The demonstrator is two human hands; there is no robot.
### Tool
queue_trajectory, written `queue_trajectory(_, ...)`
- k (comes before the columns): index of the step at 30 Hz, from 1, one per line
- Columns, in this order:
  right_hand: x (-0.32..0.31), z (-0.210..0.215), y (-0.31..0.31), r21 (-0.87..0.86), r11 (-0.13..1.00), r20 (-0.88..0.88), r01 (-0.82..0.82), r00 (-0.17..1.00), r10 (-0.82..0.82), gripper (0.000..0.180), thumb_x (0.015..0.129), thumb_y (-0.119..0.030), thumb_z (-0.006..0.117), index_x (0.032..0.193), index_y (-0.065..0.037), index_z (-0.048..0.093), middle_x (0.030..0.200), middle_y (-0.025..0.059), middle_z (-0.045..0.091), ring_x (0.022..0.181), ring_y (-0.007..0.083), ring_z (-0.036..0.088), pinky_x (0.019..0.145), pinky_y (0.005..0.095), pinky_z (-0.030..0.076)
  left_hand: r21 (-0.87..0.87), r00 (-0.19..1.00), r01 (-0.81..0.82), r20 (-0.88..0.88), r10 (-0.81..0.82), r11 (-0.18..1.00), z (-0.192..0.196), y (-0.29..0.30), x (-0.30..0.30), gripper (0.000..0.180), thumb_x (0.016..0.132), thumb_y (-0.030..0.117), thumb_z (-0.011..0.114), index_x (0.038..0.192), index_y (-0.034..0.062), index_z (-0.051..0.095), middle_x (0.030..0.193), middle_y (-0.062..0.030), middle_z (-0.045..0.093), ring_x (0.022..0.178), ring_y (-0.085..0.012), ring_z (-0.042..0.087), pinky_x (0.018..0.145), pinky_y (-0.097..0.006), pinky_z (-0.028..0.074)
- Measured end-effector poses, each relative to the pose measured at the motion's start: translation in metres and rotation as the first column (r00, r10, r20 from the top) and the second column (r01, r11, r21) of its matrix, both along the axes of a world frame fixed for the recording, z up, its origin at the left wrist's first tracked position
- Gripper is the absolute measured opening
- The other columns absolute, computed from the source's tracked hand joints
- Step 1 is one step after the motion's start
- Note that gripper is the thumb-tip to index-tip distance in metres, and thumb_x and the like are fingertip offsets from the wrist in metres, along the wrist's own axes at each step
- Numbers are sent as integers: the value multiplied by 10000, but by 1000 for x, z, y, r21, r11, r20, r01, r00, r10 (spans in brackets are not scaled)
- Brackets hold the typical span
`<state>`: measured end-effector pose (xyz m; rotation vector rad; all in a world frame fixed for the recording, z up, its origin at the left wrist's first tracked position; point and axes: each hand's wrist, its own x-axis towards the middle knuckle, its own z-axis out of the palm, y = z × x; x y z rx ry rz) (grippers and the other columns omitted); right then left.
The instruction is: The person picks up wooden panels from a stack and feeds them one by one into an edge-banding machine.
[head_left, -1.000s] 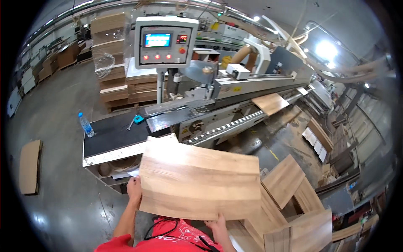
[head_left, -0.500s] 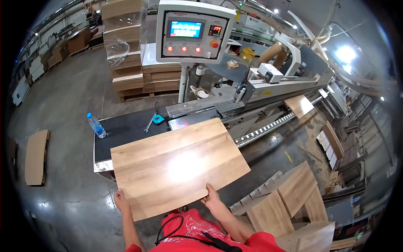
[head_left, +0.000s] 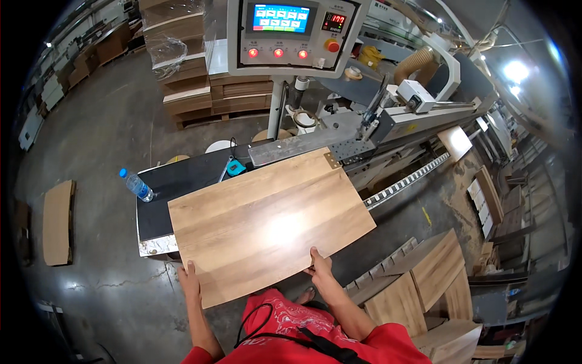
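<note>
A large wood-grain panel spans the space in front of me, its far part over the black machine table. My left hand grips its near left edge, thumb on top. On the near edge, right of the middle, my right hand is closed with the thumb above and fingers below. The panel's far right corner meets the metal plate of the edge-banding machine. Just beyond the far edge lie a teal tape measure and a partly covered wrench.
A water bottle stands on the table's left side. The control panel rises behind it. Stacked boards stand at the back left. More wood-grain panels lean at my lower right. A roller track runs off to the right.
The wood-grain panel has moved right and slightly farther away, its far corner now at the machine's metal plate. Both hands have moved with it. The view has shifted, with the control panel higher.
</note>
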<state>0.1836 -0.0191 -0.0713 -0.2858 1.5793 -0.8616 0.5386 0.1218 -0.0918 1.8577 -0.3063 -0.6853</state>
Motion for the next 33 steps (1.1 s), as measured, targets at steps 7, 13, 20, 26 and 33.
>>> queue_trajectory(7, 3, 7, -11, -23, 998, -112, -55, 992, 52, 402, 872, -299, 624, 1034, 40, 482, 941, 125, 581, 773, 204, 611, 564, 356, 545, 111, 998, -29, 62, 22, 993, -1, -12, 3, 389, 919, 328, 533, 1050, -36, 490, 1009, -132, 554, 932, -199, 506, 833, -334, 412)
queue_trajectory(13, -28, -57, -18, -278, 958, -196, -70, 981, 15, 379, 859, -222, 644, 1086, 41, 492, 1009, 117, 567, 804, 199, 596, 610, 347, 536, 133, 998, 1, 61, -9, 991, 5, -30, -15, 363, 918, 325, 540, 1020, -21, 504, 966, -103, 556, 882, -175, 498, 797, -315, 412)
queue_trajectory(20, -92, -90, -51, -321, 936, -432, -143, 902, -10, 349, 845, -165, 658, 1089, 51, 534, 1052, 104, 580, 876, 186, 551, 791, 308, 437, 114, 999, -26, 26, 23, 993, 7, -70, -74, 323, 918, 309, 548, 990, -4, 505, 924, -74, 544, 825, -156, 475, 755, -303, 407)
queue_trajectory(26, -143, -75, -86, -443, 889, -265, -118, 964, -4, 216, 835, -120, 645, 962, 46, 591, 909, 62, 596, 837, 160, 536, 744, 309, 440, 117, 998, -65, -15, 67, 991, 18, -111, -122, 369, 913, 294, 560, 1061, -39, 499, 985, -104, 561, 882, -177, 506, 797, -312, 417)
queue_trajectory(33, -181, -60, -136, -352, 936, -364, -8, 922, -129, 295, 810, -127, 684, 985, 68, 550, 972, 110, 599, 867, 204, 560, 780, 343, 448, 37, 992, -106, -67, 108, 994, 6, -145, -174, 388, 910, 278, 563, 1101, -51, 485, 1029, -124, 560, 923, -190, 519, 802, -328, 434)
